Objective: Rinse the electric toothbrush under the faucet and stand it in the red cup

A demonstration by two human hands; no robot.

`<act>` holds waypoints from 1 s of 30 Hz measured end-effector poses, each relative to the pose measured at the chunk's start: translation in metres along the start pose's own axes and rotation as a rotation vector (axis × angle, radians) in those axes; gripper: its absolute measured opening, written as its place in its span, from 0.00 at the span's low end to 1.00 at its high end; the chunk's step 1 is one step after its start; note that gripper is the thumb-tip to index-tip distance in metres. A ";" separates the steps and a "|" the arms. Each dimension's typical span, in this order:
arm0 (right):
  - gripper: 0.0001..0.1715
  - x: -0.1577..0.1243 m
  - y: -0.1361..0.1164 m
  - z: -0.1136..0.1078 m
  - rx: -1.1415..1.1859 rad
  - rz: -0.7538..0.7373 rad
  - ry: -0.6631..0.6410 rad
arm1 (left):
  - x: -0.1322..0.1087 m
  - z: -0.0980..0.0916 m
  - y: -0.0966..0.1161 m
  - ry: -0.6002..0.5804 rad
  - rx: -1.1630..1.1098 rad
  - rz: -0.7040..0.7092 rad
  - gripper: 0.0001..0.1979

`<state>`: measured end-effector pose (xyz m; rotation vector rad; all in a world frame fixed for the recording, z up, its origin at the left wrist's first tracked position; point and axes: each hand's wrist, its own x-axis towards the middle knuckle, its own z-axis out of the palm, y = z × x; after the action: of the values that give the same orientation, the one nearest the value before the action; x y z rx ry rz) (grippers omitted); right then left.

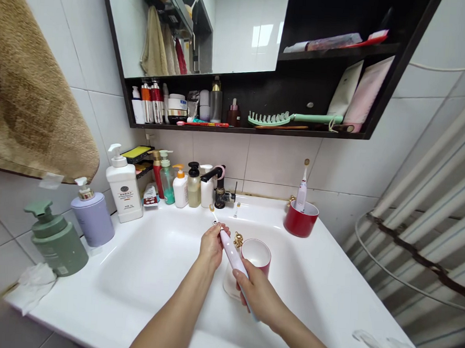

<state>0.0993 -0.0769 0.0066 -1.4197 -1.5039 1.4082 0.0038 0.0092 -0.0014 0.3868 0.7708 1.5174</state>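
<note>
Electric toothbrush (231,254) is up over the middle of the sink (148,268). It has a white-pinkish body and is tilted so the head points far and slightly left. The right hand (258,296) is nearest, wrapped tight round the lower handle. The left hand (211,244) sits just beyond it with its fingertips pinched on the thin neck. I honestly can't tell if it's gripping the neck or the brush head itself, it's tiny from here. A pink cup (256,253) stands in the basin just right of the brush, close against the right hand.

On the left rim there's a green pump bottle (57,239), then a lavender bottle (91,219), then a white pump bottle (124,189) further back. On the far right rim a red cup (301,223) holds a second toothbrush (302,191), standing upright.

A black tap (218,186) sits at the far edge in the middle, with a row of small bottles just left of it. Above that is a dark shelf (243,130) with a green comb (291,119) lying on it, and a mirror (233,27) over that. A brown towel (33,88) hangs on the left wall.
</note>
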 end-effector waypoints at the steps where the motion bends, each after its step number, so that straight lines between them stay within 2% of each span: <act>1: 0.12 -0.001 -0.001 0.000 0.034 0.009 -0.023 | 0.000 0.000 0.000 0.003 0.000 -0.001 0.03; 4: 0.14 -0.002 -0.001 -0.001 0.143 0.032 -0.094 | 0.000 0.001 0.000 -0.002 0.001 -0.011 0.04; 8: 0.12 0.000 0.002 -0.002 -0.005 0.006 -0.007 | -0.001 0.001 0.001 0.014 0.001 -0.011 0.04; 10: 0.11 0.001 0.003 -0.001 -0.027 0.000 -0.010 | -0.002 0.002 0.001 0.017 -0.004 -0.011 0.04; 13: 0.11 0.000 0.001 -0.001 0.026 0.008 -0.056 | -0.002 0.002 0.002 0.011 -0.003 -0.015 0.04; 16: 0.11 -0.003 -0.003 -0.002 0.046 0.012 -0.044 | -0.002 0.002 0.002 0.022 -0.001 -0.015 0.04; 20: 0.13 -0.005 -0.006 -0.002 0.165 0.080 -0.108 | -0.001 0.001 0.001 0.024 0.007 -0.029 0.04; 26: 0.10 -0.002 0.001 -0.003 -0.057 -0.001 -0.017 | 0.000 0.000 0.000 0.023 0.014 -0.014 0.04; 30: 0.10 -0.001 0.003 -0.004 -0.077 0.000 -0.020 | -0.001 0.001 -0.002 0.036 0.019 -0.018 0.04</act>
<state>0.1038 -0.0771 0.0051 -1.4558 -1.5861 1.3814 0.0059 0.0086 -0.0016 0.3663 0.8154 1.5053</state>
